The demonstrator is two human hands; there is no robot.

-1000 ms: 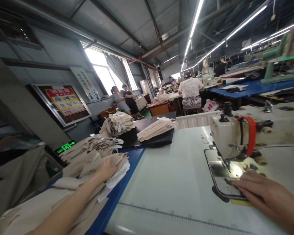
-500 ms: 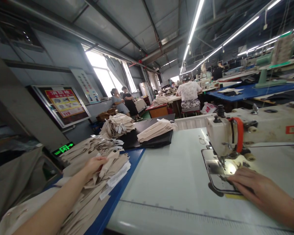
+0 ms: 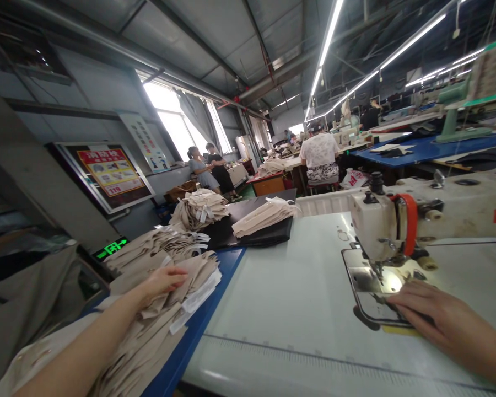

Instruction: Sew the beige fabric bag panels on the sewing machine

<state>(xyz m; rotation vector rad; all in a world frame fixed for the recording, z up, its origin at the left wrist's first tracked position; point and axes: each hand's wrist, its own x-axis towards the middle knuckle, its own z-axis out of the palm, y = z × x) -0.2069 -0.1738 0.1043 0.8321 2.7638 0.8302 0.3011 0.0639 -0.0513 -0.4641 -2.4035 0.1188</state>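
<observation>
My left hand (image 3: 165,281) lies on a spread pile of beige fabric pieces (image 3: 149,342), its fingers stretched out over the upper layers. White strips (image 3: 196,300) show along the pile's right edge. My right hand (image 3: 427,306) rests by the metal needle plate (image 3: 366,279) of a sewing machine (image 3: 376,220), fingers bent and pressed together. A small dark piece shows at its fingertips and another dark bit under the palm; I cannot make out what it is. The machine's lamp lights the plate under the needle.
A bundle of beige pieces (image 3: 264,216) lies on a black folded sheet (image 3: 219,237) behind the table (image 3: 273,309). Left of it stands a heaped bundle (image 3: 199,209). A ruler scale (image 3: 297,354) runs along the front. Further back a person sits (image 3: 319,151) and two people stand.
My left hand's fingers have loosened from a curl at the fabric edge and now stretch out over the pile. My right hand stays by the needle plate.
</observation>
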